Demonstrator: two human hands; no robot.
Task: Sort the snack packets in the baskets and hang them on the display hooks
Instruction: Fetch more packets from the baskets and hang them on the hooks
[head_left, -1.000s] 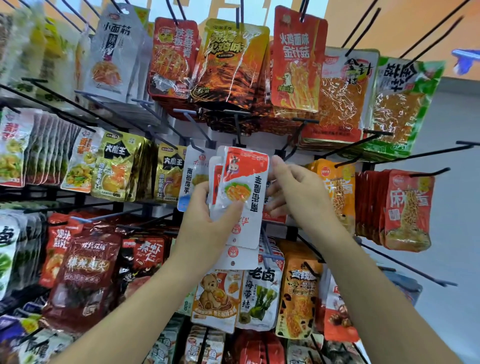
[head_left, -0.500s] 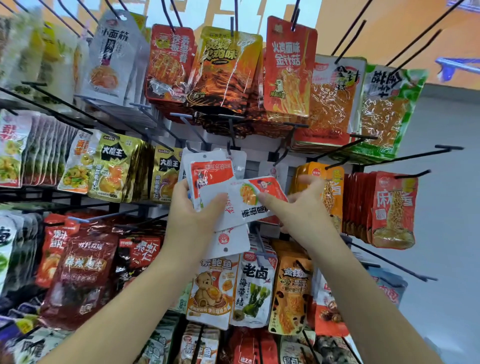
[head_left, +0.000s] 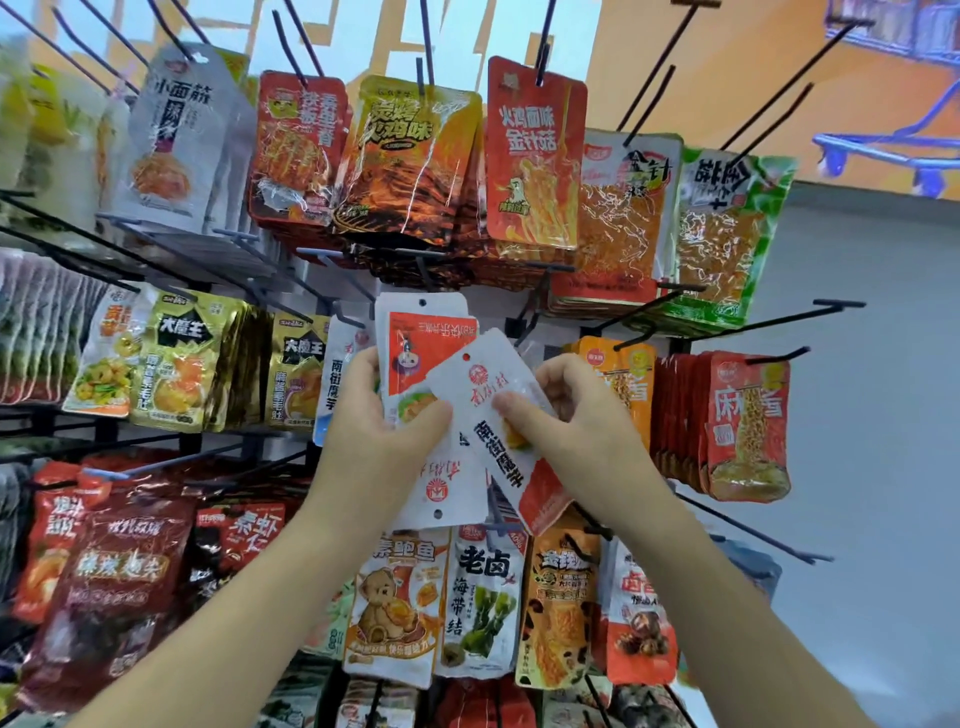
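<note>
My left hand (head_left: 379, 431) grips a small stack of white and red snack packets (head_left: 415, 353) in front of the rack, the stack upright with its hanging holes at the top. My right hand (head_left: 566, 415) pinches one white and red packet (head_left: 483, 384) pulled off the front of that stack. This packet is tilted, its hole end up and to the left, its red end down and to the right. A bare black hook (head_left: 524, 322) sticks out just behind and above the packets.
The rack is dense with hanging packets: orange and red ones (head_left: 410, 161) above, yellow ones (head_left: 176, 358) to the left, red noodle packets (head_left: 748, 421) to the right, bear and seaweed packets (head_left: 395, 597) below. Long bare hooks (head_left: 779, 322) jut out on the right by a grey wall.
My right hand has turned the front packet from lying sideways to a tilt with its hole end up and left. Both hands have stayed at about the same height in front of the rack.
</note>
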